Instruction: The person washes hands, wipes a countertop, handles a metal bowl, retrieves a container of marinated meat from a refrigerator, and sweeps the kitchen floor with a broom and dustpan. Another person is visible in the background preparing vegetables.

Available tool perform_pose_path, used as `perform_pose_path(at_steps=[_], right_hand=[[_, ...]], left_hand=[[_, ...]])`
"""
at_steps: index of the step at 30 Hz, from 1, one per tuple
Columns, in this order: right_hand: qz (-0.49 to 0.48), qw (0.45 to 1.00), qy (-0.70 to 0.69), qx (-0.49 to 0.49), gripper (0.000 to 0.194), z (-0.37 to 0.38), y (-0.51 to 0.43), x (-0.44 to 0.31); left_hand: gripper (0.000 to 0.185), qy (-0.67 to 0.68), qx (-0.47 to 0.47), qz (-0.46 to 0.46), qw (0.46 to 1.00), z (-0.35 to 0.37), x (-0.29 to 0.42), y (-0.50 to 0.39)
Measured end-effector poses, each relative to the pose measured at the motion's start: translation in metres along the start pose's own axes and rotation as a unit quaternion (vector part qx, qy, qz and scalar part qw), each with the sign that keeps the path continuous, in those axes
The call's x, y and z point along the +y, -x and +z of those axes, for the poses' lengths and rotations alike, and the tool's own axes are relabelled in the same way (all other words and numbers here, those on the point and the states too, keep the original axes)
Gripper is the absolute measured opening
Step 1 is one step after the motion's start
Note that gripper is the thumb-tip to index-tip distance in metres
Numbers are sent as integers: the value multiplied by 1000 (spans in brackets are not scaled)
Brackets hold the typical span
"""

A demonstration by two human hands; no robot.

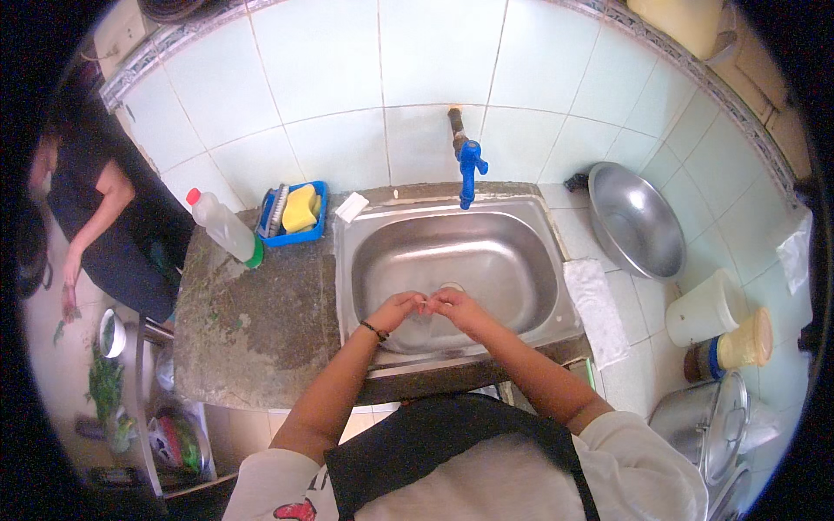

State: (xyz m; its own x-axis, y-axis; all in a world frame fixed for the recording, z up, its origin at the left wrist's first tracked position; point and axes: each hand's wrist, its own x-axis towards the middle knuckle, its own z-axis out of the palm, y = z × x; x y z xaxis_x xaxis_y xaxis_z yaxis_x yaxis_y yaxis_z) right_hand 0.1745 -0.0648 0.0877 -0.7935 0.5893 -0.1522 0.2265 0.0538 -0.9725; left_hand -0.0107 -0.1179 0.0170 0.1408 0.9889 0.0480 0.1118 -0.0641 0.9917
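Observation:
Both hands are together over the near part of a stainless steel sink (449, 260). The fingertips of my left hand (399, 311), with a dark beaded bracelet at its wrist, meet those of my right hand (461, 311). A tiny pale spot shows between them, too small to identify, and the fingers hide whatever might be pinched there. Beyond the hands, a blue plastic tap (469, 170) sticks out from the tiled wall above the basin. The drain (451, 286) is partly covered by my right hand.
Left of the sink are a blue tray (294, 239) with yellow sponge and brush, a plastic bottle (225, 228) and a white block (352, 207). Rightward are a steel bowl (635, 221), a white cloth (595, 312) and a white tub (704, 309). Another person (107, 189) stands far left near greens.

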Motion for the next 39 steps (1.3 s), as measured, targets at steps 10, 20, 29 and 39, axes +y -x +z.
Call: perform_pose_path(at_steps=[10, 20, 29, 39], right_hand=[[-150, 986, 49, 62, 15, 34, -9, 23], [-207, 960, 157, 104, 13, 41, 3, 14], [-196, 952, 172, 158, 9, 40, -11, 7], [-148, 934, 306, 113, 6, 30, -48, 8]], left_hand=[[33, -119, 33, -322, 939, -22, 71, 4], [19, -348, 43, -172, 921, -14, 91, 13], [9, -468, 137, 53, 872, 6, 83, 29], [21, -473, 79, 127, 868, 7, 77, 32]])
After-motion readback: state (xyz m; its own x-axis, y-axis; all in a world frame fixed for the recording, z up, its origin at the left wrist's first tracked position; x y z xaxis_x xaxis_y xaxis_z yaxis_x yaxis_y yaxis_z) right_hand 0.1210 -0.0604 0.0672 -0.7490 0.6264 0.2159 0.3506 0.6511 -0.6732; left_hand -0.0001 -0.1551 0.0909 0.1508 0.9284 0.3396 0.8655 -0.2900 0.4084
